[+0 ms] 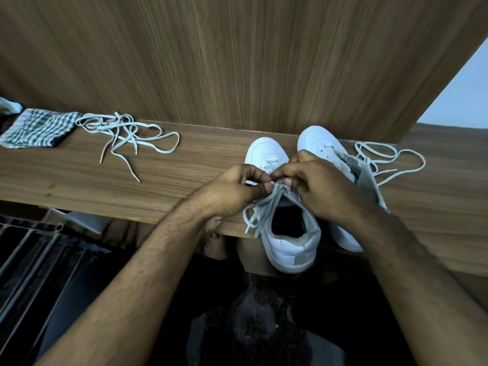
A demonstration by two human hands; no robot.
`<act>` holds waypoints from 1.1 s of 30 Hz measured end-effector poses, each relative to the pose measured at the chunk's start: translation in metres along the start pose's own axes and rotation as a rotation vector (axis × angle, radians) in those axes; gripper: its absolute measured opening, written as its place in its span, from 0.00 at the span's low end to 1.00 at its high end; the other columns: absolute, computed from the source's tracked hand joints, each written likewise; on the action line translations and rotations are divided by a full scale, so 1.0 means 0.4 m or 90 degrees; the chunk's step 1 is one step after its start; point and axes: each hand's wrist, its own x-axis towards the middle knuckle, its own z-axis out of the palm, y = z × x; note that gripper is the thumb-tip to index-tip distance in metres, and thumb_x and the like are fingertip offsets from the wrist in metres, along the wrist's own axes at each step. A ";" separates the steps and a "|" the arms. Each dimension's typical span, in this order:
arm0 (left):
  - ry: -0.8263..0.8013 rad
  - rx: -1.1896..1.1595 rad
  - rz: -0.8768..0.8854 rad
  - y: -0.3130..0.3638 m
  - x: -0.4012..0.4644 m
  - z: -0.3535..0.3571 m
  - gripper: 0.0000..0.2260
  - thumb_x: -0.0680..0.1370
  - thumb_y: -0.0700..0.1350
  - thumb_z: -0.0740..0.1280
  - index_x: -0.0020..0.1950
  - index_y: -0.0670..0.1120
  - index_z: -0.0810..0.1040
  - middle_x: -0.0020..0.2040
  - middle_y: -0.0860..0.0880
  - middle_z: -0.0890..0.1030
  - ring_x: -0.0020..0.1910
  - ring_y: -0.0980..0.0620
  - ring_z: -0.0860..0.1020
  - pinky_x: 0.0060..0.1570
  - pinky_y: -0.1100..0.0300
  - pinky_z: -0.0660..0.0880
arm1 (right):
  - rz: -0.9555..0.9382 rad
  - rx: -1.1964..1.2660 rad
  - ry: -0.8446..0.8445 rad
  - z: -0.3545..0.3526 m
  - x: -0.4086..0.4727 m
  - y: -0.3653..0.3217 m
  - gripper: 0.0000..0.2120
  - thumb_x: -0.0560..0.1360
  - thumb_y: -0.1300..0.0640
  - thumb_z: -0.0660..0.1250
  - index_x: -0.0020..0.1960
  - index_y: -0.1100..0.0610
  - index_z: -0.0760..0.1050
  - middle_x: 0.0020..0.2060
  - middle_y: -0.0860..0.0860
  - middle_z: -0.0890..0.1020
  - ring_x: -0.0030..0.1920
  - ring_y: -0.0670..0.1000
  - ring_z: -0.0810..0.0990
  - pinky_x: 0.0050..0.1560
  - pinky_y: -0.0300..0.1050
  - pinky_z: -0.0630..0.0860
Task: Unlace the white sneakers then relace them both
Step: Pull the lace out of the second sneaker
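1. Two white leather sneakers sit side by side on the long brown wooden shelf [79,175], toes pointing far. The left white sneaker [287,233] is nearer, so it is easy to work on.
2. The left hand [235,188] and right hand [319,186] each pinch the pale lace [260,215] over this shoe's tongue, fingers curled tight.
3. The right white sneaker [320,146] is partly hidden; its loose lace [390,159] trails right.
4. The left shoe's heel hangs over the near edge and might tip.
5. A spare tangled lace [126,133] and a checked cloth [39,128] lie far left, leaving room between.
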 end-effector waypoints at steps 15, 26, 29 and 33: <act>-0.072 -0.043 0.047 0.006 -0.008 0.003 0.15 0.76 0.39 0.74 0.62 0.41 0.76 0.48 0.44 0.78 0.45 0.47 0.77 0.45 0.53 0.75 | 0.049 0.075 0.159 0.006 -0.004 -0.018 0.03 0.80 0.53 0.67 0.48 0.50 0.78 0.36 0.46 0.83 0.39 0.44 0.81 0.46 0.48 0.78; -0.049 -0.022 0.041 0.009 -0.009 -0.010 0.11 0.77 0.49 0.75 0.44 0.42 0.79 0.40 0.41 0.77 0.38 0.46 0.73 0.38 0.57 0.71 | 0.138 0.483 0.239 -0.019 0.000 -0.010 0.06 0.80 0.60 0.68 0.52 0.53 0.82 0.44 0.51 0.87 0.35 0.45 0.78 0.40 0.39 0.77; -0.051 -0.154 0.020 0.027 -0.009 -0.011 0.11 0.82 0.49 0.67 0.52 0.41 0.77 0.46 0.42 0.81 0.42 0.49 0.80 0.39 0.59 0.76 | 0.119 0.389 0.238 -0.014 0.004 -0.011 0.10 0.80 0.62 0.67 0.56 0.50 0.83 0.48 0.48 0.87 0.46 0.44 0.82 0.52 0.42 0.78; 0.083 -0.152 -0.004 0.028 0.003 -0.011 0.11 0.84 0.52 0.63 0.46 0.47 0.75 0.33 0.49 0.79 0.24 0.54 0.73 0.24 0.64 0.65 | 0.107 0.283 0.253 -0.022 -0.002 -0.022 0.16 0.80 0.63 0.66 0.62 0.47 0.81 0.49 0.43 0.82 0.47 0.34 0.78 0.45 0.24 0.70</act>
